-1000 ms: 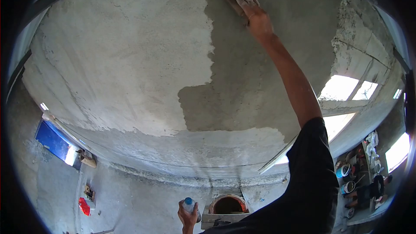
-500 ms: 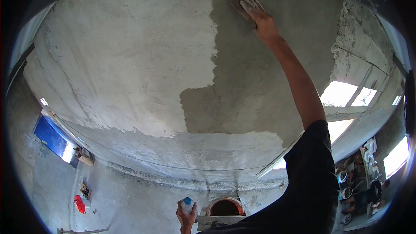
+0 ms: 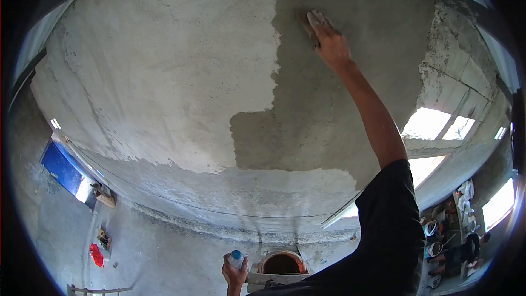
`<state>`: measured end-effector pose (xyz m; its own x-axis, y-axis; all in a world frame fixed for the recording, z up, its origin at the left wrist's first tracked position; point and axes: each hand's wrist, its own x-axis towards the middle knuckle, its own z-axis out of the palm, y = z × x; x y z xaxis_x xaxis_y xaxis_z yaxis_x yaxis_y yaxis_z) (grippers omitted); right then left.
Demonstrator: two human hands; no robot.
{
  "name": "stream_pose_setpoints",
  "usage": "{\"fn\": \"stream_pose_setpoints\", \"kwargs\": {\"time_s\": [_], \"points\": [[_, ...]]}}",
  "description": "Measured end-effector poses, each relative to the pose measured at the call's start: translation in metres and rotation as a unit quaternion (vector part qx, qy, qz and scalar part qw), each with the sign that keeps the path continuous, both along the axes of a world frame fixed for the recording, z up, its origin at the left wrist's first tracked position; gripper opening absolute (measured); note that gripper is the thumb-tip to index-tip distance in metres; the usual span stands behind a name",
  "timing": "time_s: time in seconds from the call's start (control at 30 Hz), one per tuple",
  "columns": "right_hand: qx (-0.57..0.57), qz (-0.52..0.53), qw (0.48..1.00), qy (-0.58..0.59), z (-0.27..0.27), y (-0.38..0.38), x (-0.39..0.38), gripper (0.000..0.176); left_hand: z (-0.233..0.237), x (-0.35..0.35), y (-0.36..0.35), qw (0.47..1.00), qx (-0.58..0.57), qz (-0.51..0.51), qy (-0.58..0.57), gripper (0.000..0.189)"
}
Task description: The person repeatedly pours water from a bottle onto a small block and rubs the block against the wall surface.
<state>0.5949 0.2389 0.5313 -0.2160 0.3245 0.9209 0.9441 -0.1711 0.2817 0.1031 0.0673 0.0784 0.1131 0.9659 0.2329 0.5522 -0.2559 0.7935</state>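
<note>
High on the wall, my right hand (image 3: 331, 41) presses a flat brown pad (image 3: 307, 27) against the darker, damp-looking plaster (image 3: 361, 93). The fingers lie closed over the pad, hiding most of it, and whitish residue coats them. Lighter, dry plaster (image 3: 164, 77) borders the dark patch on the left along a ragged edge. Down at the bottom centre, my left hand (image 3: 234, 275) is wrapped round a clear plastic bottle (image 3: 236, 262) with a blue cap, held upright and away from the wall.
Below stands a round tub (image 3: 262, 263) with an orange inside, beside a board (image 3: 276, 278). A red object (image 3: 96, 255) lies on the floor at left, near a blue panel (image 3: 63, 169). Window openings (image 3: 426, 123) are at right. Another person (image 3: 463, 252) is among several buckets (image 3: 434, 249).
My right hand has slid downward across the dark plaster with the pad, and the pad has turned steeper. The left hand still grips the bottle in nearly the same place.
</note>
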Motion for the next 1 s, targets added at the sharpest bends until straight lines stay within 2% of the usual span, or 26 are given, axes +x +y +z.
{"fn": "stream_pose_setpoints", "kwargs": {"time_s": [0.07, 0.13, 0.23, 0.37, 0.47, 0.53, 0.57, 0.63, 0.7, 0.73, 0.8, 0.83, 0.9, 0.97, 1.0], "points": [[-0.012, 0.007, 1.0, -0.015, -0.014, 0.0, -0.007, 0.055, 0.004, 0.001, -0.002, 1.0, -0.009, 0.001, -0.005, 0.046], [-0.03, -0.012, 0.998, 0.047, -0.022, -0.001, -0.012, 0.055, 0.008, 0.002, -0.002, 1.0, 0.025, 0.011, 0.002, 0.04], [0.018, -0.006, 0.999, 0.044, -0.004, -0.007, -0.016, 0.05, -0.001, -0.001, -0.001, 1.0, -0.022, 0.007, -0.006, 0.041], [0.036, 0.018, 0.999, -0.002, 0.002, 0.0, -0.001, 0.049, 0.004, -0.001, -0.001, 1.0, 0.001, 0.002, 0.004, 0.042], [0.001, 0.025, 0.999, 0.024, -0.026, -0.003, -0.012, 0.055, 0.006, -0.001, 0.0, 1.0, -0.016, 0.014, 0.004, 0.043], [-0.125, 0.027, 0.985, 0.117, -0.04, -0.006, -0.014, 0.063, 0.002, -0.003, -0.001, 1.0, 0.019, 0.014, 0.001, 0.044], [-0.124, 0.025, 0.985, 0.118, -0.036, -0.007, -0.012, 0.063, 0.002, -0.003, -0.002, 1.0, 0.019, 0.012, 0.001, 0.044], [-0.015, 0.053, 0.994, 0.089, -0.015, -0.009, -0.006, 0.064, 0.002, -0.003, -0.002, 1.0, -0.001, 0.003, -0.012, 0.045], [0.102, 0.042, 0.988, 0.108, 0.016, -0.003, 0.018, 0.064, 0.005, -0.004, -0.002, 1.0, -0.009, -0.001, -0.013, 0.045], [0.101, 0.041, 0.988, 0.11, 0.029, 0.0, 0.026, 0.064, 0.006, -0.005, -0.003, 1.0, -0.016, -0.003, -0.016, 0.045], [0.145, 0.033, 0.989, -0.008, 0.046, 0.004, 0.035, 0.067, 0.001, -0.008, -0.003, 1.0, -0.009, 0.003, -0.009, 0.046], [0.146, 0.031, 0.989, -0.008, 0.037, 0.006, 0.035, 0.067, -0.002, -0.009, -0.002, 1.0, -0.001, 0.009, -0.003, 0.047], [-0.053, 0.054, 0.997, 0.031, -0.009, 0.013, 0.032, 0.069, -0.003, -0.009, 0.0, 1.0, -0.004, 0.0, -0.011, 0.047], [-0.21, 0.071, 0.973, -0.06, -0.053, 0.01, 0.015, 0.076, -0.005, -0.011, -0.003, 1.0, -0.008, -0.005, -0.018, 0.048], [-0.209, 0.07, 0.974, -0.061, -0.06, 0.004, 0.005, 0.076, -0.005, -0.011, -0.002, 1.0, -0.016, -0.007, -0.01, 0.048]]}}
